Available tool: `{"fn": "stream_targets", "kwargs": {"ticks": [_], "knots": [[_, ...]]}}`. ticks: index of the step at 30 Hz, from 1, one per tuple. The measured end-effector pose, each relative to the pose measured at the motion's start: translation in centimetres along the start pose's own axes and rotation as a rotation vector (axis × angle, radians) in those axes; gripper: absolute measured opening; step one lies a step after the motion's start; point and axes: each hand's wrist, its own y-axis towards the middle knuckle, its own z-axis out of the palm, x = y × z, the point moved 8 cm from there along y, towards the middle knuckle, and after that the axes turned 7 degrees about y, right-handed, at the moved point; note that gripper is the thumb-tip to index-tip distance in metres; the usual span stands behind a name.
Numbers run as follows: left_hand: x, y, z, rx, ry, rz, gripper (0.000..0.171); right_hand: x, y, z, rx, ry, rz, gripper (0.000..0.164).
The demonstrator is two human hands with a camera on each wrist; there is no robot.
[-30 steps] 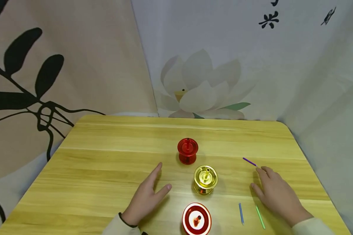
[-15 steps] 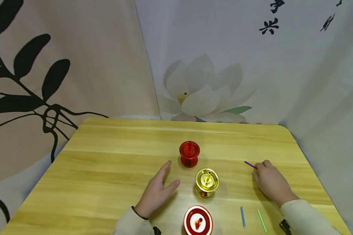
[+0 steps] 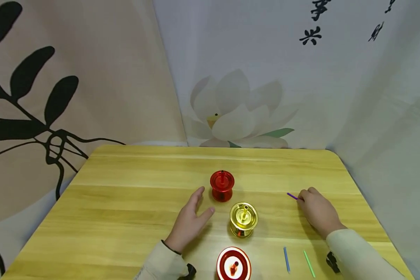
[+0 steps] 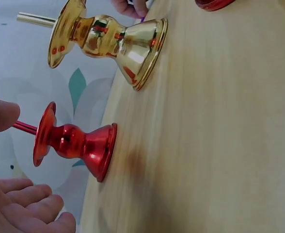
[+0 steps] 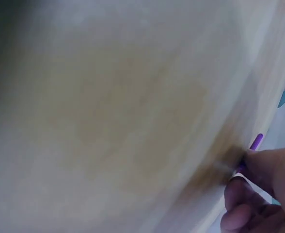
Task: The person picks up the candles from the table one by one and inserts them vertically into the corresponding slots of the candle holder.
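My right hand pinches a thin purple stick, perhaps a small candle, between thumb and fingers near the table's right side; the purple end pokes past the fingertips in the right wrist view. My left hand holds nothing, its thumb and fingers spread beside the candle holders. Closest to it stand a red metal candle holder and a gold one, both upright with a thin central tube. Another red holder shines brightly at the front, partly cut off by the frame.
A blue stick and a green stick lie on the wooden table, right of the holders. Behind the table hangs a white curtain with a printed lotus; a beige one with black leaves hangs at left.
My right hand has closed its fingers on the purple stick and shifted slightly left with it. My left hand has moved a little right, toward the holders. The head view has shifted slightly.
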Motion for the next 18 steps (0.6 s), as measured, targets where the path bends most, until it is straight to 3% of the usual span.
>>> {"fn": "stream_targets", "kwargs": {"ticks": [10,18], "knots": [[-0.4,1.2,0.2,-0.005,-0.019,0.032,0.075,0.3,0.3,0.1,-0.035,-0.086,-0.023,0.01],[-0.6,2.2,0.5,-0.019,-0.058,0.031,0.075,0.2,0.7,0.0,0.057,-0.087,0.016,0.016]]}}
